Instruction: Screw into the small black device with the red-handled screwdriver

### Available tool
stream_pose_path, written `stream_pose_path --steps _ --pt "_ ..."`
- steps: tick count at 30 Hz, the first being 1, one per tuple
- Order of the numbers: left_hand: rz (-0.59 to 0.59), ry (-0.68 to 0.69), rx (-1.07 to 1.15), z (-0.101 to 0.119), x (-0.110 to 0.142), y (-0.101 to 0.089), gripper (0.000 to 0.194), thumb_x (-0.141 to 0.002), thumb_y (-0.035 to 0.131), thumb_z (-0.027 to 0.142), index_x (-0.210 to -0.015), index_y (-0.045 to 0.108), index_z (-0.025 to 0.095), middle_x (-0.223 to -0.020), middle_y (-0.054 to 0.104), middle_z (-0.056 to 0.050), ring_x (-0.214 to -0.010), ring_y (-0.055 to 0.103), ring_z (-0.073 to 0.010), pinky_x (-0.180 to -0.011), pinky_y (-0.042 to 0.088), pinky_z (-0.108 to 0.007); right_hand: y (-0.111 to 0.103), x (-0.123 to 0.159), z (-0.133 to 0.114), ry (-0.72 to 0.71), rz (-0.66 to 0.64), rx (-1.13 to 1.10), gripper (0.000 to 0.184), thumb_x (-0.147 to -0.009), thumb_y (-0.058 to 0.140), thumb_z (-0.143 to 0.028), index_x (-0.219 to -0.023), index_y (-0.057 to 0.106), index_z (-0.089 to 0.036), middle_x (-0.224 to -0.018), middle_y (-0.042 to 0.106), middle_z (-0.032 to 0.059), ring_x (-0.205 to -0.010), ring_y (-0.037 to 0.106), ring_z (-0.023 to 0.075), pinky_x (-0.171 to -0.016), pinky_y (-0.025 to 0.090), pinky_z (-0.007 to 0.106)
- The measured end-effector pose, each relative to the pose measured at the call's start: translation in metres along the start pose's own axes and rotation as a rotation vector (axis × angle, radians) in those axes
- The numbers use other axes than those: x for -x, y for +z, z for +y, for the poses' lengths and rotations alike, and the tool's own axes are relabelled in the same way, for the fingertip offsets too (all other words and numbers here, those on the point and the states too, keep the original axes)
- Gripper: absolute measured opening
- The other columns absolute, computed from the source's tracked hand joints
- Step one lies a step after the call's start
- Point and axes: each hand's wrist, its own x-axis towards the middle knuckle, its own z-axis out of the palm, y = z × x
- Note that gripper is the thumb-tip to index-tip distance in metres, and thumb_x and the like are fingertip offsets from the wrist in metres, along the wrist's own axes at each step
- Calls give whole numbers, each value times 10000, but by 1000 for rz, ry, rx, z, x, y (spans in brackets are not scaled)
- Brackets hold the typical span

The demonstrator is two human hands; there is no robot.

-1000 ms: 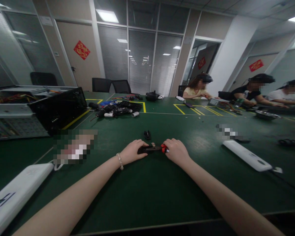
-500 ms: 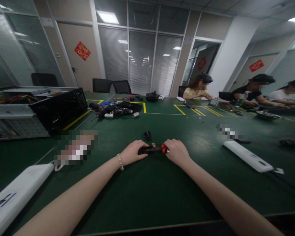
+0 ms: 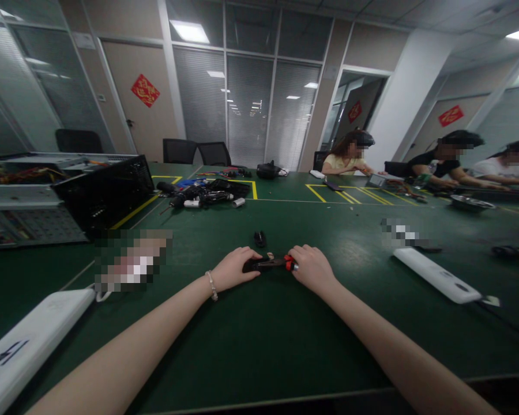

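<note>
My right hand (image 3: 313,268) is closed around the red handles of a pair of pliers (image 3: 273,263). The metal jaws point left and meet a small black piece (image 3: 251,265) pinched between the thumb and fingers of my left hand (image 3: 236,268). What kind of piece it is I cannot make out; my fingers cover part of it. A tiny pale, copper-toned bit (image 3: 270,255) shows just above the jaws. Slightly beyond my hands, a small black part (image 3: 259,238) lies by itself on the green tabletop (image 3: 259,340).
An open computer case (image 3: 108,196) stands at the left. White power strips lie on both sides, left (image 3: 38,340) and right (image 3: 435,275). Dark tools and a drill (image 3: 177,199) are heaped farther back. Several people work along the right, near a metal bowl (image 3: 471,203).
Both hands stay in nearly the same place, still on the pliers and the black piece. At the far right, the co-workers' hands have shifted slightly.
</note>
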Motion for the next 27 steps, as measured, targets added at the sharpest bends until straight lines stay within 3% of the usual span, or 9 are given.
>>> stream_pose_path --steps 27 --pt "13 18 -1 -2 0 2 317 -745 613 273 -1046 533 212 -996 552 -39 -925 510 -203 -801 416 -339 0 0 -1 5 2 -10 193 -699 500 -156 -871 588 -167 -882 615 56 -781 513 179 -671 362 280"
